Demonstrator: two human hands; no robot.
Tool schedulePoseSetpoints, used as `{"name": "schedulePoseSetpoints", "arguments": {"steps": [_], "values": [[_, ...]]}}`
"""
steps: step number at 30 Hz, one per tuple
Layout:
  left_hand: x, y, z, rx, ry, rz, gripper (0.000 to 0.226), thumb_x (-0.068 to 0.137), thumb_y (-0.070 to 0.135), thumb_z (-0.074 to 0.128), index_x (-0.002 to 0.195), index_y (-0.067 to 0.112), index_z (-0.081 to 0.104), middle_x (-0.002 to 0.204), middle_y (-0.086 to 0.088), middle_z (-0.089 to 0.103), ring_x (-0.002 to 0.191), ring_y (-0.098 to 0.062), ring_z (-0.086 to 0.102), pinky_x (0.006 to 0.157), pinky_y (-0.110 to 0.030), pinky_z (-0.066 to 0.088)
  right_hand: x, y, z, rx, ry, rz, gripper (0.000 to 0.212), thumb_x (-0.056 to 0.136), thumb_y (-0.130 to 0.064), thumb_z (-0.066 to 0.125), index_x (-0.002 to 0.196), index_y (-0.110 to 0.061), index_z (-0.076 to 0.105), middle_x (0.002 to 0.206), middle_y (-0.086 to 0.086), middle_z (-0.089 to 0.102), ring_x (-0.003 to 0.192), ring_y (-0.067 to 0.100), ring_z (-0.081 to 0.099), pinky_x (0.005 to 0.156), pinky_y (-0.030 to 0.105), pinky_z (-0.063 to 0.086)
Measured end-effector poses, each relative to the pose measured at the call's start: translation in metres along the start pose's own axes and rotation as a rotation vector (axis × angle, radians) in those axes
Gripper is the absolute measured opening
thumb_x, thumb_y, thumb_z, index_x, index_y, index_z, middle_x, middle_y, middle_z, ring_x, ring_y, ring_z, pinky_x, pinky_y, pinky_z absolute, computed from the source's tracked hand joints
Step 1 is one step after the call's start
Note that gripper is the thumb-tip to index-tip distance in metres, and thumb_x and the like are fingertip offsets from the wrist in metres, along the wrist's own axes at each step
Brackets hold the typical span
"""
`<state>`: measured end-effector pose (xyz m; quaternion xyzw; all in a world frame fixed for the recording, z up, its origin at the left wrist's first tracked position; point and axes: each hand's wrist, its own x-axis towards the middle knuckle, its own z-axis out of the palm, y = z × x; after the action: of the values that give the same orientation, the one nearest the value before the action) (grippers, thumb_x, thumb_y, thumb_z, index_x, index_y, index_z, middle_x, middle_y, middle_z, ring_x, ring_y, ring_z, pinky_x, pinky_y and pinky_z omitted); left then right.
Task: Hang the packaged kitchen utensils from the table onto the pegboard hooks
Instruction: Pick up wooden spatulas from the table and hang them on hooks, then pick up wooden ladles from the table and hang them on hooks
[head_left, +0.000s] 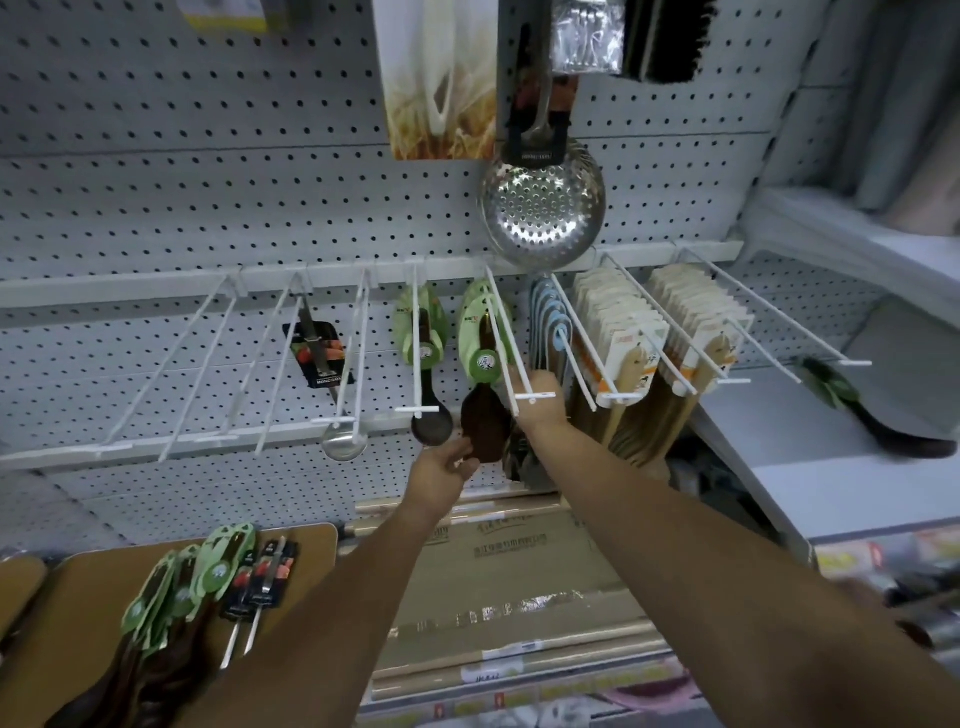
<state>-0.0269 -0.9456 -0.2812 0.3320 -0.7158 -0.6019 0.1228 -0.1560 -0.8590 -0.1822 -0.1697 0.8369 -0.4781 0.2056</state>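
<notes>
Head view: dark, seemingly wooden spatula (485, 431), green card (479, 332).

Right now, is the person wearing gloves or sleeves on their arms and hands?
No. The left hand and right hand have no gloves. Both forearms show no sleeves, and I see no watch, ring or bracelet.
</notes>
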Motion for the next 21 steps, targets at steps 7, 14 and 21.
{"name": "schedulePoseSetpoints", "arguments": {"steps": [7,14,21], "values": [[-0.051,-0.017,-0.039,0.523,0.038,0.043,0.047,0.098,0.038,0.055,0.139,0.016,0.054,0.139,-0.002,0.057,0.127,-0.019,0.054,0.106,-0.027,0.036,-0.015,0.044,-0.016,-0.463,-0.217,-0.174,0.044,0.100,-0.050,0.048,0.118,-0.014,0.066,0.103,0.008,0.068,0.098,0.025,0.064,0.080,0.033,0.052],[-0.119,0.001,-0.080,0.931,0.217,0.027,0.058,0.098,0.053,0.043,0.143,0.017,0.046,0.146,-0.005,0.050,0.133,-0.023,0.047,0.108,-0.036,0.038,-0.042,0.049,-0.026,-0.816,-0.359,-0.597,0.056,0.099,-0.055,0.046,0.140,-0.018,0.052,0.133,0.009,0.060,0.117,0.027,0.059,0.095,0.040,0.051],[-0.240,0.000,-0.092,1.088,0.407,-0.198,0.067,0.095,0.067,0.032,0.143,0.023,0.043,0.145,-0.003,0.050,0.129,-0.023,0.050,0.102,-0.036,0.041,-0.101,0.039,0.023,-0.922,-0.567,-0.946,0.070,0.097,-0.064,0.041,0.150,-0.019,0.039,0.155,0.005,0.041,0.140,0.027,0.039,0.114,0.039,0.032]]}}
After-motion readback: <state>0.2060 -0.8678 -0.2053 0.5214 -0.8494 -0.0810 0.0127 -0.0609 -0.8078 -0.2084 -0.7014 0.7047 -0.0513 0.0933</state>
